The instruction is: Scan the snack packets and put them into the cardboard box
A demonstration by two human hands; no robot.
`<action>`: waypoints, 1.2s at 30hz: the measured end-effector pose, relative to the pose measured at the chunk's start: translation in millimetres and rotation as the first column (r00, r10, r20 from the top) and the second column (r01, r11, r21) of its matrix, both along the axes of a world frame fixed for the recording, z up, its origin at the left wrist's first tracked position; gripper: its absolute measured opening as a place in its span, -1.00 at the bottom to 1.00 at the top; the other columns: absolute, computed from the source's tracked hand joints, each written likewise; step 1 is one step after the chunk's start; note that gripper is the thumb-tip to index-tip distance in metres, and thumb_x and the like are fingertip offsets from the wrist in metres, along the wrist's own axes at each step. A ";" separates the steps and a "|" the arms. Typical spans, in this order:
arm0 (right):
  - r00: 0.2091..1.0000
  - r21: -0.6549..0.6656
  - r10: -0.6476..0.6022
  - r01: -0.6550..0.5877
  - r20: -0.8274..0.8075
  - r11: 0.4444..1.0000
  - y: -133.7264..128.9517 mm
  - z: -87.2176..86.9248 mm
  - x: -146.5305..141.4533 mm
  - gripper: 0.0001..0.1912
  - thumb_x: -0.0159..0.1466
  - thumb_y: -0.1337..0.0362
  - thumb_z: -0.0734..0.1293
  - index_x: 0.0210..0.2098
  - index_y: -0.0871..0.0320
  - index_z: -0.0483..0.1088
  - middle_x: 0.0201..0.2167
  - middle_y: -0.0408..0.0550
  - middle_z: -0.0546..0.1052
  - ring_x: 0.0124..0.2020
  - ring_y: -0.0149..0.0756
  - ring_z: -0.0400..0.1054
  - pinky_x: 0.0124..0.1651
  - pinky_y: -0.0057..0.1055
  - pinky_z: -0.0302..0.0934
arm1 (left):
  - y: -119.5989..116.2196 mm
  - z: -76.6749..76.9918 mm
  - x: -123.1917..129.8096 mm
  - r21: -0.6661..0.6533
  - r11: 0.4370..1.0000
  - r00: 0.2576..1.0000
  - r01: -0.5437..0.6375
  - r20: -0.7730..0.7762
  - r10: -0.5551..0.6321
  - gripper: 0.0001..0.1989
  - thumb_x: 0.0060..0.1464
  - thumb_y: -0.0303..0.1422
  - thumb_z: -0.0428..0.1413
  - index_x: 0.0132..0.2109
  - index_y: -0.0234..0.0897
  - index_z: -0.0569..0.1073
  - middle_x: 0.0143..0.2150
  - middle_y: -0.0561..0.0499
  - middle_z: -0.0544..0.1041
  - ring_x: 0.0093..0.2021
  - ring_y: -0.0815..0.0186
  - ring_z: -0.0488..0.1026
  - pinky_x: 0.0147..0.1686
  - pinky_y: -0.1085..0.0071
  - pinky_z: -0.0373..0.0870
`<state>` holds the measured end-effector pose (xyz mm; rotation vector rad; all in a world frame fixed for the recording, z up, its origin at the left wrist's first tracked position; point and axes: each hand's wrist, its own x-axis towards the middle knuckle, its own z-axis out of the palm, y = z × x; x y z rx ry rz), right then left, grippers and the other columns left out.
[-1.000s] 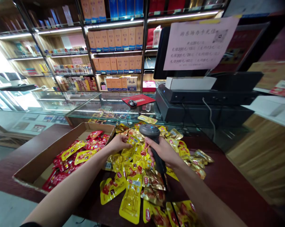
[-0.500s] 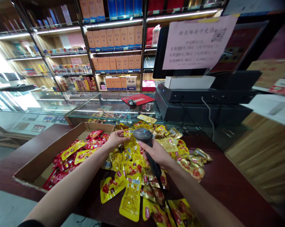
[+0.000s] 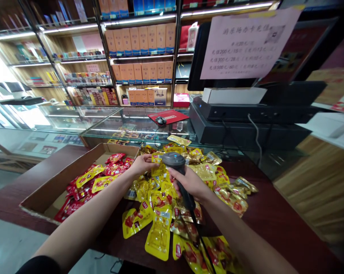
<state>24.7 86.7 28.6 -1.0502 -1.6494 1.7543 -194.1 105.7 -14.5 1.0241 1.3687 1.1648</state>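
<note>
My right hand (image 3: 187, 182) is wrapped round the handle of a dark barcode scanner (image 3: 174, 160), its head pointing away from me and its cable trailing down toward me. Beside the scanner head, my left hand (image 3: 143, 164) pinches the edge of a yellow snack packet (image 3: 157, 159), partly hidden behind the scanner. Beneath and around both hands spreads a pile of yellow and gold snack packets (image 3: 158, 236). Left of the pile, a shallow cardboard box (image 3: 43, 190) holds red packets (image 3: 114, 167) with a couple of yellow packets (image 3: 89, 176) lying on top.
Behind the pile runs a glass display counter (image 3: 103, 131) with a mouse (image 3: 160, 120) on a red mat (image 3: 174, 116). A monitor with a taped paper sign (image 3: 246, 45) stands over dark equipment (image 3: 246, 131) at right. Shelves of boxed goods (image 3: 140, 40) line the back wall.
The camera view has shifted slightly. Both hands stay close together, with the scanner head still beside the pinched packet.
</note>
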 end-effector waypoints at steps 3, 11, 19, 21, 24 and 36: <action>1.000 0.000 -0.003 0.003 0.001 1.000 -0.3 -0.1 0.5 -0.65 0.24 -0.05 0.30 -0.42 0.09 0.24 -0.76 -0.27 0.31 -0.79 -0.44 0.18 -0.69 -0.49 0.08 | 0.3 -1.1 0.5 0.007 1.000 1.000 0.000 0.019 0.000 -0.36 -0.51 -0.23 0.47 -0.14 -0.31 0.56 -0.24 -0.08 0.65 -0.30 0.22 0.58 -0.34 0.40 0.47; 1.000 -0.001 0.001 -0.001 -0.001 1.000 1.7 -2.4 1.2 -0.64 0.25 -0.06 0.29 -0.43 0.10 0.25 -0.76 -0.26 0.31 -0.78 -0.44 0.20 -0.68 -0.50 0.08 | 0.4 -1.7 -0.6 0.017 1.000 0.999 0.019 0.032 -0.019 -0.39 -0.48 -0.26 0.47 -0.16 -0.31 0.57 -0.30 -0.05 0.65 -0.34 0.25 0.57 -0.37 0.43 0.45; 1.000 0.013 -0.021 0.021 0.000 1.000 2.0 -2.2 1.7 -0.63 0.26 -0.05 0.29 -0.44 0.12 0.26 -0.76 -0.26 0.32 -0.78 -0.46 0.21 -0.69 -0.53 0.08 | -0.1 -1.9 -0.8 0.017 1.000 0.999 0.026 0.034 -0.026 -0.38 -0.45 -0.21 0.46 -0.14 -0.31 0.56 -0.29 -0.05 0.64 -0.34 0.25 0.57 -0.36 0.43 0.44; 1.000 0.015 -0.019 0.019 0.005 1.000 2.6 -2.0 2.1 -0.62 0.25 -0.06 0.30 -0.44 0.12 0.27 -0.75 -0.26 0.33 -0.78 -0.46 0.22 -0.69 -0.54 0.09 | 0.0 -2.5 -1.0 0.022 0.999 0.999 0.030 0.035 -0.031 -0.38 -0.43 -0.21 0.45 -0.13 -0.32 0.55 -0.29 -0.05 0.64 -0.34 0.26 0.57 -0.37 0.44 0.44; 1.000 0.019 -0.017 0.017 -0.005 1.000 3.5 -2.1 2.7 -0.62 0.24 -0.06 0.30 -0.44 0.13 0.27 -0.76 -0.27 0.32 -0.79 -0.47 0.21 -0.70 -0.54 0.09 | -0.3 -2.6 -1.2 0.018 1.000 0.999 0.025 0.027 -0.026 -0.38 -0.44 -0.21 0.46 -0.13 -0.33 0.56 -0.29 -0.06 0.64 -0.35 0.26 0.57 -0.39 0.44 0.43; 0.999 0.016 -0.045 0.045 -0.013 0.999 3.0 0.2 4.1 -0.61 0.22 -0.06 0.33 -0.44 0.13 0.25 -0.76 -0.27 0.34 -0.79 -0.46 0.21 -0.71 -0.54 0.10 | -2.7 2.1 0.9 0.028 0.999 0.996 0.030 0.078 -0.032 -0.40 -0.48 -0.26 0.48 -0.18 -0.34 0.55 -0.31 -0.07 0.64 -0.34 0.25 0.57 -0.36 0.43 0.45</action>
